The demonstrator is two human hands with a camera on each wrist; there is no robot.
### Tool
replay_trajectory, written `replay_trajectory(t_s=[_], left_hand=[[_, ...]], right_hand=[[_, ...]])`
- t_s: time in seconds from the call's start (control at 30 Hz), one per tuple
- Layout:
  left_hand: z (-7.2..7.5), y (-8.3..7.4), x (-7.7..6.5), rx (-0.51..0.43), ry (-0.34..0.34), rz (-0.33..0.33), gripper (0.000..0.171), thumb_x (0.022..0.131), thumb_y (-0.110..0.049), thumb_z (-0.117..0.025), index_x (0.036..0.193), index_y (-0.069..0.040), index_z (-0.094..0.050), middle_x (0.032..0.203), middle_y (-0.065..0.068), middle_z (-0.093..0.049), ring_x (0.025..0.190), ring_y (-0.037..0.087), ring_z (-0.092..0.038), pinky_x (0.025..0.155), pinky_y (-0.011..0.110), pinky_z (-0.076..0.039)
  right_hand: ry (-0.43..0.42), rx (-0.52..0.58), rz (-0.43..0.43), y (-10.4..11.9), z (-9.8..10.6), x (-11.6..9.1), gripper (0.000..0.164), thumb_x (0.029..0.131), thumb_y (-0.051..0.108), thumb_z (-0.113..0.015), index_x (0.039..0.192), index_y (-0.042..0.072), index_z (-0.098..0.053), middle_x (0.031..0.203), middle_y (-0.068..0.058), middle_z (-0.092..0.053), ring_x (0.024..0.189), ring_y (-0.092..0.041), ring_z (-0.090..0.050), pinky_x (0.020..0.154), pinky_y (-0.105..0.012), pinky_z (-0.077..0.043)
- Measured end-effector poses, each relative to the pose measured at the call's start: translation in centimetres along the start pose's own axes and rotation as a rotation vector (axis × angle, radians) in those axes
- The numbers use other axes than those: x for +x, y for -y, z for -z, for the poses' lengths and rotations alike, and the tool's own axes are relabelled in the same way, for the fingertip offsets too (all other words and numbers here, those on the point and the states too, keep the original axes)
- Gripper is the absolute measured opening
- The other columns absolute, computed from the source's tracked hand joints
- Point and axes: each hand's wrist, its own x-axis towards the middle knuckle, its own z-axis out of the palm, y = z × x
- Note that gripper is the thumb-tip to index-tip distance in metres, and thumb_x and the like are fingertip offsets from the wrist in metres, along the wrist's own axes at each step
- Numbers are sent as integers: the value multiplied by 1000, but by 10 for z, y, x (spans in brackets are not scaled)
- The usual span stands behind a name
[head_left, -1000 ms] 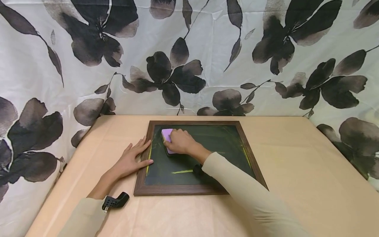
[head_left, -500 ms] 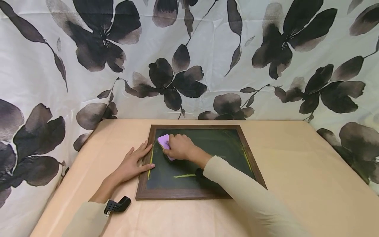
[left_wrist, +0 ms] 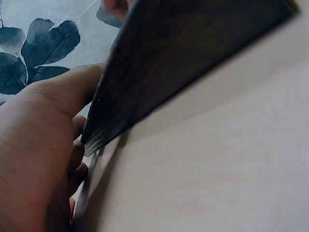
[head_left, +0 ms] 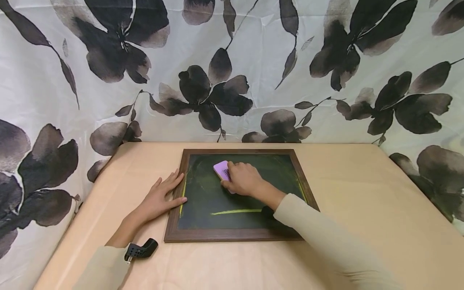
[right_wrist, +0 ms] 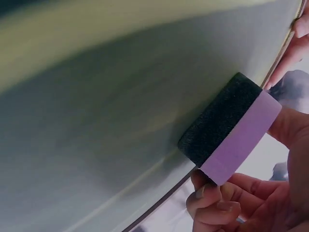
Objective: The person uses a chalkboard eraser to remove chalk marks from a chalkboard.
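A framed chalkboard with a brown wooden rim lies on the table in the head view. My left hand rests on its left rim, fingers spread and fairly straight, the thumb tip reaching the board's surface. My right hand grips a chalkboard eraser on the upper middle of the board; its top is purple. From the right wrist, the eraser's dark felt side meets the board. One yellow chalk line crosses the lower part, and others run along the left and right sides. Part of the lower line is hidden by the right wrist.
The board stands on a pale tan table. Behind it hangs a white cloth printed with dark flowers. A black wrist device is strapped at the left sleeve.
My right hand has moved the eraser to the right across the board, away from the left rim. More of the lower chalk line shows. The left hand stays on the rim.
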Motion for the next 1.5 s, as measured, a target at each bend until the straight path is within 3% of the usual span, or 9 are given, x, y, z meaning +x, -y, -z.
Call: replay_trajectory(t_s=[0.27, 0.47, 0.6, 0.77, 0.93, 1.23, 1.5], left_hand=[[0, -1, -1, -17, 12, 22, 86, 88, -51, -63, 152, -8, -25, 158, 14, -13, 144, 35, -12, 113, 55, 0], [-1, -1, -2, -6, 20, 31, 86, 88, -50, -63, 152, -9, -25, 158, 13, -13, 144, 34, -12, 113, 55, 0], [-3, -1, -2, -16, 25, 25, 86, 88, -50, -64, 152, -9, -25, 158, 13, -13, 144, 34, -12, 113, 55, 0], [-3, -3, -2, -17, 35, 14, 86, 88, -51, -63, 152, -8, -25, 158, 15, -13, 143, 35, -12, 113, 56, 0], [2, -5, -2, -8, 30, 17, 85, 88, -49, -64, 152, -7, -26, 157, 17, -14, 143, 37, -13, 112, 57, -1], [4, -2, -1, -23, 21, 10, 85, 88, -48, -65, 151, -6, -27, 157, 18, -14, 143, 38, -12, 112, 58, 0], [0, 0, -1, -29, 26, 18, 85, 88, -48, -65, 152, -8, -26, 158, 15, -13, 143, 36, -12, 112, 57, 0]], right_hand=[[-40, -5, -58, -54, 5, -32, 54, 87, 43, -66, 115, -2, -57, 75, -6, -58, 58, -19, -53, 46, -32, -43], [-85, -1, -89, -94, 6, -59, 47, 84, 41, -69, 100, -2, -58, 66, -4, -52, 54, -18, -50, 44, -31, -40], [-65, 51, -99, -115, 8, -76, 44, 83, 39, -71, 96, -2, -59, 65, -2, -51, 54, -16, -48, 44, -29, -36], [-43, 108, -143, -134, 8, -97, 46, 84, 34, -71, 102, -6, -60, 67, -3, -54, 55, -16, -49, 45, -28, -37], [-72, 127, -150, -133, 5, -100, 45, 86, 34, -69, 98, -8, -60, 65, -3, -52, 53, -16, -48, 44, -27, -36], [-59, 125, -189, -115, 3, -80, 38, 87, 34, -65, 81, -3, -56, 60, -6, -50, 47, -16, -48, 40, -26, -37], [-72, 107, -150, -84, 2, -64, 36, 88, 35, -62, 75, 3, -53, 61, -5, -50, 49, -17, -50, 43, -29, -40]])
